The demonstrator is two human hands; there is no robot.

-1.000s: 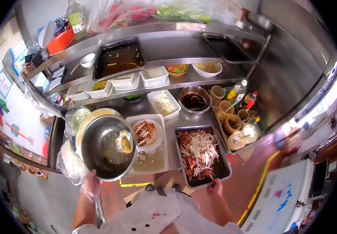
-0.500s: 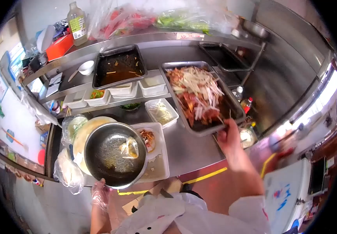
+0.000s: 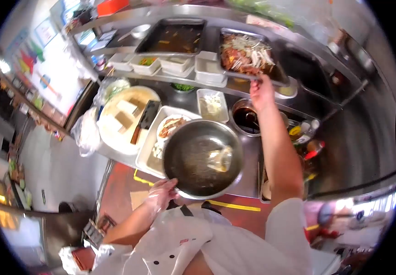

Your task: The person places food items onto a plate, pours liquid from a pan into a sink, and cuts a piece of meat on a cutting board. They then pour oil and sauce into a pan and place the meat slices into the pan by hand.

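My left hand (image 3: 163,192), in a clear plastic glove, grips the rim of a round metal bowl (image 3: 189,160) at the lower middle. A small clear plastic bag (image 3: 220,159) lies inside the bowl. My bare right hand (image 3: 262,91) is closed on the near edge of a metal tray of meat (image 3: 248,52) at shelf height. Pale shredded strips lie over the meat. Left of the bowl, a white bin (image 3: 147,158) holds a dish of shredded food.
A cleaver (image 3: 147,117) and pale blocks lie on a round board (image 3: 111,137) at the left. Right of centre stands a pot of dark liquid (image 3: 246,118), with bottles (image 3: 305,128) beyond. A dark tray (image 3: 173,36) and white containers (image 3: 145,65) line the shelf.
The tray of meat has moved forward and up onto the shelf with my right hand. The bowl in my left hand has shifted right, uncovering the board and cleaver. The view has also turned.
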